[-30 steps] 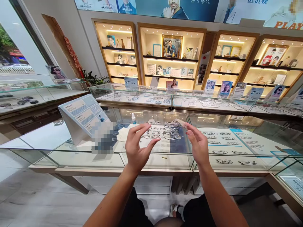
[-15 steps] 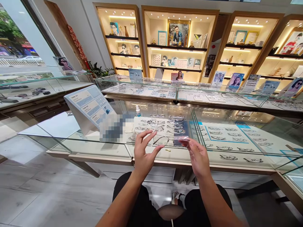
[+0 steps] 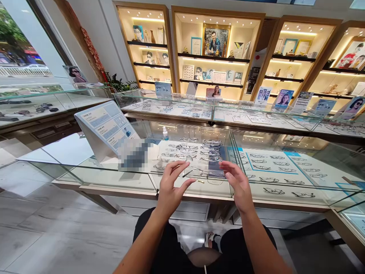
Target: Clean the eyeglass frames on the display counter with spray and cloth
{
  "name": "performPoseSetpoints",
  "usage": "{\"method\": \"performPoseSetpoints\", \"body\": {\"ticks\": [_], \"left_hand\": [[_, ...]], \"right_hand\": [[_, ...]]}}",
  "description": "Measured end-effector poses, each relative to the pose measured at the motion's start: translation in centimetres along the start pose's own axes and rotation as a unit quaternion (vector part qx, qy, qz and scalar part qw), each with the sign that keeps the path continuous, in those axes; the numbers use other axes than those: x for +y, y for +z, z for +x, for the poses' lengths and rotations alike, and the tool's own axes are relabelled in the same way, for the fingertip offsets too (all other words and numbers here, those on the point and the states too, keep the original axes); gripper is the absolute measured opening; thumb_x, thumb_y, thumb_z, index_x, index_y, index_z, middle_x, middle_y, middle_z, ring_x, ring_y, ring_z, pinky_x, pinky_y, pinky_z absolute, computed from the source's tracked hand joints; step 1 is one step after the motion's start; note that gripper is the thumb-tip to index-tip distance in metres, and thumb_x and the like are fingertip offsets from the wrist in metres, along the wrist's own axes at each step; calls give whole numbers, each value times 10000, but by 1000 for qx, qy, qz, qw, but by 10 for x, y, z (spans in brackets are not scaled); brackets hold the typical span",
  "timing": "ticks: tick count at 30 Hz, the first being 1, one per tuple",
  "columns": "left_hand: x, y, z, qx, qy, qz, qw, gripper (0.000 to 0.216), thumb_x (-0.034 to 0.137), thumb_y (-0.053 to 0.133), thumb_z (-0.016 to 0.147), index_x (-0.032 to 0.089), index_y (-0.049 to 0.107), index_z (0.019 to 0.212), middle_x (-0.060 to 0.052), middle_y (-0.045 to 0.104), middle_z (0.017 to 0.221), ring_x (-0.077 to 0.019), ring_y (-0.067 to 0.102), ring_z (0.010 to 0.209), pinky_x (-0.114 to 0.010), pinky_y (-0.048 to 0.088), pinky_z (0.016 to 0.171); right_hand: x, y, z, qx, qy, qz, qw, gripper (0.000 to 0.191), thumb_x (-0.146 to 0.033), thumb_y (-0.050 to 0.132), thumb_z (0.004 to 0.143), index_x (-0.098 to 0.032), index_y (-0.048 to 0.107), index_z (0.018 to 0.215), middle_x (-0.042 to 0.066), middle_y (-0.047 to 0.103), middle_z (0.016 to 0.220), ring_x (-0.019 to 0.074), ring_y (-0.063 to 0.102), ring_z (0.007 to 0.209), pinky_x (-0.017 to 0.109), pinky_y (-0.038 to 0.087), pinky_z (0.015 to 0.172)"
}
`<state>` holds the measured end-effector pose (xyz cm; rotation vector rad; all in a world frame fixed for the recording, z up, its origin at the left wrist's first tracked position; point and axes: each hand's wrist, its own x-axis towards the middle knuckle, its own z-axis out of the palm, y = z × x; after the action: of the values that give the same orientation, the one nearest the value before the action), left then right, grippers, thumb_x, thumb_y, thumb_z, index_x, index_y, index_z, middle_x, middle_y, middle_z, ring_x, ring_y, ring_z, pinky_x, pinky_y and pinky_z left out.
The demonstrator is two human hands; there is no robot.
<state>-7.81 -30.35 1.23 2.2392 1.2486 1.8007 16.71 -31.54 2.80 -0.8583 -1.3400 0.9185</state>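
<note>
A thin-rimmed pair of glasses [image 3: 199,174] lies on the top of the glass display counter [image 3: 114,175], between my two hands. My left hand [image 3: 171,186] hovers just left of the frame, fingers curved and apart, its fingertips close to one temple arm. My right hand [image 3: 238,182] is just right of the frame, fingers stretched and spread, holding nothing. A tiny brass-coloured piece [image 3: 201,182] rests on the glass beside the glasses. Under the glass lie rows of several more frames [image 3: 188,150] on white trays.
An angled information sign [image 3: 105,127] stands on the counter at the left, with a small dropper bottle [image 3: 165,133] behind it. More glass showcases [image 3: 256,118] and lit wall shelves [image 3: 211,57] fill the back. My knees and the tiled floor are below.
My right hand had a clear-lensed frame pinched at its fingertips; now the frame lies on the glass and that hand has spread apart. Both hands sank slightly toward the counter.
</note>
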Motion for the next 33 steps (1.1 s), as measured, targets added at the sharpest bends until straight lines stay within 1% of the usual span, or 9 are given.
{"method": "performPoseSetpoints", "body": {"ticks": [4, 7, 10, 18, 20, 22, 25, 27, 33], "left_hand": [[2, -4, -3, -60, 34, 23, 997, 521, 289, 767, 932, 355, 621, 1428, -85, 591, 1329, -263, 626, 1238, -451, 562, 1071], [3, -7, -5, -93, 45, 45, 994, 508, 285, 752, 943, 347, 618, 1430, -96, 583, 1351, -270, 625, 1254, -457, 561, 1075], [4, -11, -7, -100, 48, 59, 992, 503, 269, 747, 947, 339, 613, 1427, -100, 580, 1358, -269, 626, 1267, -454, 556, 1082], [5, -16, -7, -109, 48, 56, 991, 517, 268, 750, 945, 332, 592, 1433, -106, 586, 1340, -273, 639, 1263, -469, 563, 1085], [6, -15, -8, -109, 52, 58, 991, 519, 265, 754, 942, 330, 594, 1431, -106, 592, 1329, -275, 640, 1259, -470, 565, 1081], [6, -15, -8, -108, 57, 57, 991, 518, 260, 753, 941, 329, 597, 1430, -105, 597, 1325, -276, 641, 1259, -467, 568, 1078], [7, -15, -8, -112, 61, 53, 990, 519, 246, 752, 939, 327, 601, 1430, -101, 604, 1324, -278, 636, 1272, -459, 565, 1084], [7, -16, -8, -116, 61, 52, 990, 516, 238, 755, 936, 325, 608, 1423, -98, 606, 1326, -277, 633, 1280, -449, 565, 1084], [5, -16, -10, -120, 53, 38, 991, 491, 232, 760, 933, 310, 619, 1396, -100, 596, 1333, -268, 628, 1286, -441, 553, 1096]], "right_hand": [[-18, 1, 7, -104, -48, -139, 984, 260, -400, 676, 972, -303, 747, 1203, 62, 739, 1275, 273, 647, 1235, 440, 473, 1096], [-27, 5, 13, -173, -39, -197, 964, 140, -325, 692, 960, -293, 768, 1073, 40, 767, 1174, 253, 681, 1140, 415, 492, 1040], [-30, 6, 16, -207, -34, -227, 951, 91, -268, 679, 958, -281, 769, 971, 24, 786, 1083, 239, 698, 1057, 401, 494, 989], [-28, 6, 18, -223, -22, -218, 950, 111, -267, 661, 958, -271, 760, 908, 27, 776, 979, 244, 690, 965, 384, 491, 897], [-27, 5, 18, -213, -12, -220, 952, 86, -270, 677, 945, -269, 762, 961, 28, 766, 986, 244, 686, 966, 384, 490, 900], [-26, 5, 17, -212, -5, -229, 950, 149, -262, 678, 943, -275, 765, 1064, 30, 757, 1016, 243, 681, 989, 388, 487, 918], [-25, 4, 17, -241, -15, -231, 943, 242, -248, 653, 963, -301, 770, 1169, 37, 754, 1105, 250, 667, 1073, 399, 477, 962], [-25, 3, 17, -256, -22, -231, 938, 220, -255, 651, 970, -307, 786, 1135, 39, 755, 1122, 259, 658, 1101, 406, 475, 971], [-23, 3, 19, -251, -12, -243, 937, 114, -288, 685, 960, -290, 787, 1012, 33, 763, 1073, 260, 660, 1054, 423, 475, 957]]}}
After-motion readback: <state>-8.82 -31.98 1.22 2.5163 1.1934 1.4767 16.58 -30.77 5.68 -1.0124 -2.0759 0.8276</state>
